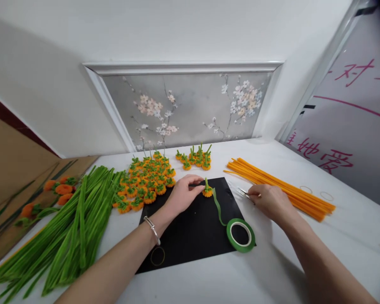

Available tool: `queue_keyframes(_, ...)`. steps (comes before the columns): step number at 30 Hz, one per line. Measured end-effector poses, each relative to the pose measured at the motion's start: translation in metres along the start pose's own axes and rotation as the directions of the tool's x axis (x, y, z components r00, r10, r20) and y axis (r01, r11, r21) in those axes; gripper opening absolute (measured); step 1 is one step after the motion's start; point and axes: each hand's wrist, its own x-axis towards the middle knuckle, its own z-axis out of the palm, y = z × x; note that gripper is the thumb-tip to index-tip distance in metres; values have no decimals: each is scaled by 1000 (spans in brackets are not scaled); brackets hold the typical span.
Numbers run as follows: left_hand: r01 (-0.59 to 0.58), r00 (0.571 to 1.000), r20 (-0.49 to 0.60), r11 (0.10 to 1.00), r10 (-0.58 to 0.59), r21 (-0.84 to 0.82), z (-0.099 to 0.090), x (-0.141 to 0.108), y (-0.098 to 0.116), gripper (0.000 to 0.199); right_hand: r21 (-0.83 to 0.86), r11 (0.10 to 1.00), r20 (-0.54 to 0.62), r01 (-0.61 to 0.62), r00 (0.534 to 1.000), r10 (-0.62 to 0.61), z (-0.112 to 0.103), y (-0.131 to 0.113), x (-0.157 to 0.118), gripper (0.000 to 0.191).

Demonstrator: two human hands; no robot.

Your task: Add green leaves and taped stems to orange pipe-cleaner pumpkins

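Note:
My left hand [186, 191] is at the top of the black mat [190, 228], its fingertips beside a small orange pumpkin with a green stem [207, 192]; whether they grip it I cannot tell. Green tape runs down from beside the pumpkin to its roll [240, 235] at the mat's lower right corner. To the right of the mat, my right hand [267, 200] is closed on small metal scissors or tweezers [246, 194], tips pointing left.
Many orange pumpkins [148, 179] stand left behind the mat, a smaller group [194, 158] behind it. Green stems [72, 228] lie at left, orange stems [285, 190] at right. Orange pieces [63, 188] lie on brown card at far left. A whiteboard [351, 114] stands right.

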Motion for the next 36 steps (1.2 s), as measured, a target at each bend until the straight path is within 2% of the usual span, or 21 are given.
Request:
queue_keyframes(5,-60,996,60,998,61,-28,13,5,-3,10,-104,994,-14,-23,1000,22,3,-6,-3,20)
queue_keyframes(7,-57,995,75,997,61,-51,14,7,-3,11,-139,990,-25,-31,999,28,3,-7,-5,20)
queue_keyframes(10,-23,997,69,995,30,-94,10,5,1,18,-167,986,-36,-13,999,7,4,-8,-7,20)
queue_keyframes(13,60,997,65,981,-49,-185,-2,-5,10,22,-171,985,-44,18,999,-25,6,-7,-9,19)
queue_keyframes(15,280,960,143,855,-242,-437,-11,-14,16,19,-161,986,-49,40,998,-48,7,-5,-10,19)
queue_keyframes(18,394,918,215,705,-333,-590,-21,-29,22,14,-145,987,-55,71,995,-80,6,-6,-11,18)
queue_keyframes(20,415,908,228,670,-352,-615,-23,-36,22,13,-69,990,-120,121,984,-128,6,-12,-12,20)
queue_keyframes(22,423,903,233,655,-361,-626,-23,-41,22,12,127,962,-215,242,953,-212,6,-22,-15,25)
queue_keyframes(23,424,902,233,650,-363,-631,-23,-43,22,13,265,910,-240,319,936,-258,7,-29,-17,27)
queue_keyframes(25,424,902,232,643,-364,-638,-21,-47,22,13,517,773,-155,368,928,-338,10,-45,-22,33)
queue_keyframes(27,425,901,234,635,-366,-645,-20,-49,22,14,680,666,-23,307,917,-399,16,-59,-27,38)
queue_keyframes(29,432,899,247,631,-363,-645,-19,-52,22,14,727,629,28,274,904,-426,22,-70,-30,31)
queue_keyframes(31,441,895,262,629,-362,-640,-19,-55,22,15,720,628,31,295,891,-453,26,-77,-32,13)
queue_keyframes(32,447,892,269,628,-363,-637,-19,-56,21,17,712,627,16,316,885,-465,27,-78,-32,8)
queue_keyframes(34,459,886,273,628,-374,-628,-19,-57,19,19,689,629,-41,361,886,-463,29,-79,-33,11)
queue_keyframes(36,471,880,276,628,-387,-620,-19,-58,18,21,659,643,-130,390,901,-414,30,-79,-34,11)
